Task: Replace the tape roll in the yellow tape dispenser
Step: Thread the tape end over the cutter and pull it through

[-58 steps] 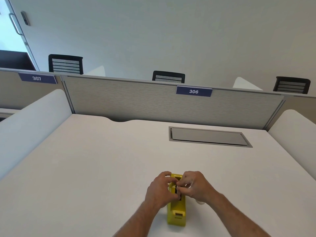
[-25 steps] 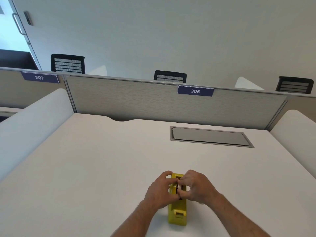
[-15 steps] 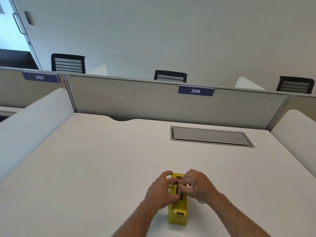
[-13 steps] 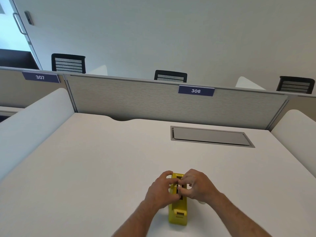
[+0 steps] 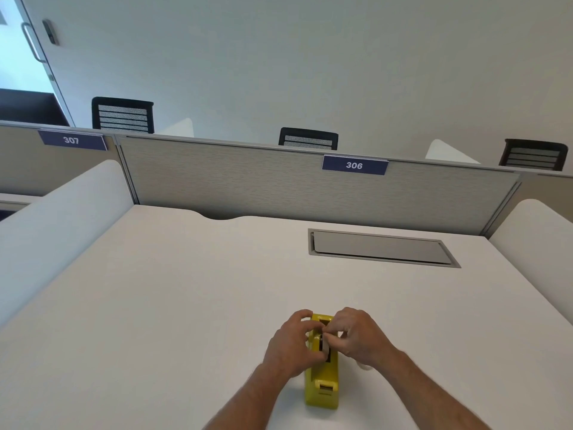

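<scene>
The yellow tape dispenser (image 5: pixel 322 383) stands on the white desk (image 5: pixel 186 305) near the front edge, its cutter end toward me. My left hand (image 5: pixel 288 346) wraps the dispenser's left side and holds it. My right hand (image 5: pixel 356 336) reaches in from the right, and its fingertips pinch a narrow greyish tape roll (image 5: pixel 325 347) that sits edge-on in the dispenser's slot. Fingers hide most of the roll. A small white object (image 5: pixel 363 366) peeks out on the desk under my right wrist; I cannot tell what it is.
A grey cable hatch (image 5: pixel 381 248) is set flush into the desk at the back right. A grey partition with the label 306 (image 5: pixel 354 165) closes the far edge. White rounded side screens (image 5: pixel 55 218) stand left and right. Black chair backs show beyond the partition.
Both hands stay on the dispenser. My right fingertips have shifted slightly around the roll in the slot. The dispenser has not moved.
</scene>
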